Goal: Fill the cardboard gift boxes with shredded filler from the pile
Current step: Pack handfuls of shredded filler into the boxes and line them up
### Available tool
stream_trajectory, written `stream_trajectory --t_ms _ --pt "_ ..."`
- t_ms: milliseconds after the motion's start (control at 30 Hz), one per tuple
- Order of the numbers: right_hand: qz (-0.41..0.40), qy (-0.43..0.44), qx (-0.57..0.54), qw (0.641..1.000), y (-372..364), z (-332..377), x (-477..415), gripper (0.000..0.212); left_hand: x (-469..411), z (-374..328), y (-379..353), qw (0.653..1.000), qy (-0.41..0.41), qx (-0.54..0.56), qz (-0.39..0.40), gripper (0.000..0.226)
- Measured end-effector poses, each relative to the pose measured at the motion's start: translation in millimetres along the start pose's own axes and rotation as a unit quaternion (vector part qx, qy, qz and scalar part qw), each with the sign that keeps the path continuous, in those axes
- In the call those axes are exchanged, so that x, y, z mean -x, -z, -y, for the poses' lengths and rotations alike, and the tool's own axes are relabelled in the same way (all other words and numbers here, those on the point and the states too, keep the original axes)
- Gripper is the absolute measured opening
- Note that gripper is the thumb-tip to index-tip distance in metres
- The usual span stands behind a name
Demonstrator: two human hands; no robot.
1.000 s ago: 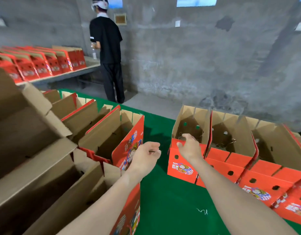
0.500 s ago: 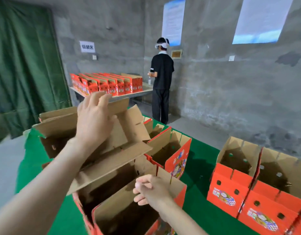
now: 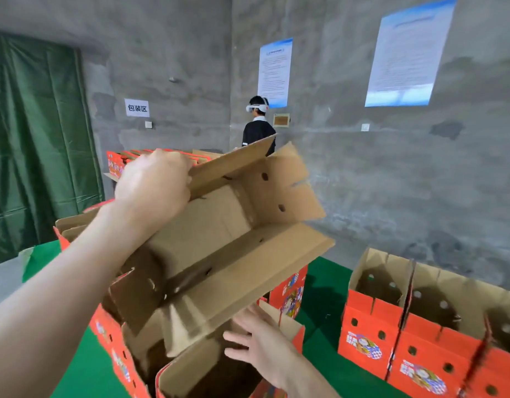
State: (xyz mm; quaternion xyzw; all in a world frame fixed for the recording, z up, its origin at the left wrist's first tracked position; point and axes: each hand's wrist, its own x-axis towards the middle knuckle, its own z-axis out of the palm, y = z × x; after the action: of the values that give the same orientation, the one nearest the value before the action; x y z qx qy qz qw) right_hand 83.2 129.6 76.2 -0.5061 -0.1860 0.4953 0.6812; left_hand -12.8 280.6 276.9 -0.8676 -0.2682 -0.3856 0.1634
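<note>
Your left hand [image 3: 153,191] grips a brown flap of the raised corrugated gift box [image 3: 213,225], frame centre; your right hand [image 3: 259,343] spreads open-fingered below.

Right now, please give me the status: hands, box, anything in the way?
Left hand grips top flap of brown cardboard gift box, held high, tilted, empty. Right hand open below it. Orange printed boxes crowd the green table; no filler visible.

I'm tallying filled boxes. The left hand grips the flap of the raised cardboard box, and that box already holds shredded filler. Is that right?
Not quite. The left hand does grip the flap of the raised cardboard box, but the head view shows its inside bare: no shredded filler.
</note>
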Motion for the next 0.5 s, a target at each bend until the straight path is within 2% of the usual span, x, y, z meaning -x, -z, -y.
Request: stream_trajectory --t_ms 100,200,267,333,400,500 --pt "0.024 0.154 -0.037 0.987 -5 24 26 0.101 2 -44 40 0.987 -0.059 0.103 -0.112 0.009" --pt "-0.009 0.272 -0.066 0.960 12 48 66 0.091 17 -100 69 0.948 -0.134 0.230 -0.174 0.025" --pt "-0.047 0.332 -0.073 0.939 40 59 104 0.085 28 -136 76 0.928 -0.151 0.288 -0.179 0.032" --pt "-0.087 0.373 -0.060 0.922 77 62 147 0.063 42 -173 73 0.925 -0.143 0.326 -0.136 0.023" --pt "-0.156 0.378 -0.050 0.911 112 60 191 0.051 63 -211 68 0.917 -0.156 0.362 -0.058 0.012" --pt "-0.293 0.373 -0.091 0.875 162 48 248 0.025 103 -265 58 0.892 -0.190 0.399 0.093 0.019"
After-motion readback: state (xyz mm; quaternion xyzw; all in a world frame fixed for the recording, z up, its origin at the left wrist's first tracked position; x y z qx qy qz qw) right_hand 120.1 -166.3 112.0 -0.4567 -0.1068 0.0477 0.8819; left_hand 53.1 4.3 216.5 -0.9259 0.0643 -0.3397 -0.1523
